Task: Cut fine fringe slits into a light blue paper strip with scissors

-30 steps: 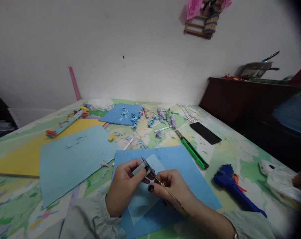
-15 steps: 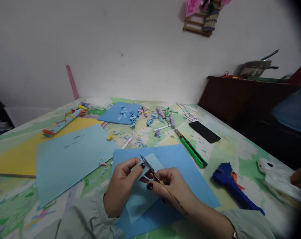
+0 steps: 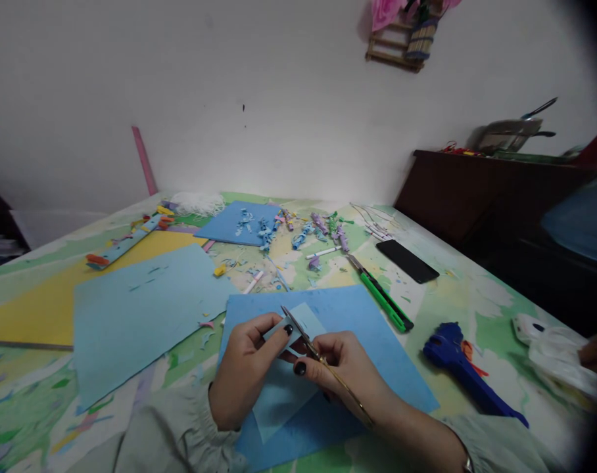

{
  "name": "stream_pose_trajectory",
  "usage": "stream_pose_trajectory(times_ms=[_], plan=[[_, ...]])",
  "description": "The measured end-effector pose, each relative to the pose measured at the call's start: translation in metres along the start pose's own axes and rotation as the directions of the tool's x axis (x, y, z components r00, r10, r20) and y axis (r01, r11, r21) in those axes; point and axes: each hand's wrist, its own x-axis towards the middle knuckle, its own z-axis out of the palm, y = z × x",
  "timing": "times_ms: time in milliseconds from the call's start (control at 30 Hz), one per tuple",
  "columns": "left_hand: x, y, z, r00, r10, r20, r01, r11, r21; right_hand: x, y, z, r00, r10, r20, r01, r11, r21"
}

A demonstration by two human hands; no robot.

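Observation:
My left hand (image 3: 252,368) pinches a small light-blue piece of craft sheet (image 3: 275,330) between thumb and fingers. My right hand (image 3: 348,371) is closed around slim scissors (image 3: 335,376) with gold handles, seen nearly edge-on. Their dark blades point up and left, against the light-blue piece by my left thumb. Whether the blades are parted is hard to make out. Under both hands, a larger light-blue sheet (image 3: 283,408) lies on a darker blue sheet (image 3: 397,368). Parts of both sheets are hidden by my hands.
At right lie a green utility knife (image 3: 384,299), a black phone (image 3: 407,261) and a blue glue gun (image 3: 469,374). A light-blue sheet (image 3: 141,328) overlaps a yellow sheet (image 3: 27,309) at left. Behind are several curled foam pieces (image 3: 303,235) and scattered scraps.
The view has shifted slightly. Both hands keep their hold on the piece and the scissors. Less of the dark gap below the blades shows between my fingers.

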Motion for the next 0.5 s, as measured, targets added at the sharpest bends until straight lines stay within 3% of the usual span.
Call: stream_pose_trajectory(times_ms=[500], plan=[[0.0016,-0.0006,0.0006,1.0,0.021,-0.005,-0.021,0.999,0.038,0.0014,-0.0017,0.0007,1.0,0.019,-0.008,-0.019,1.0,0.004]])
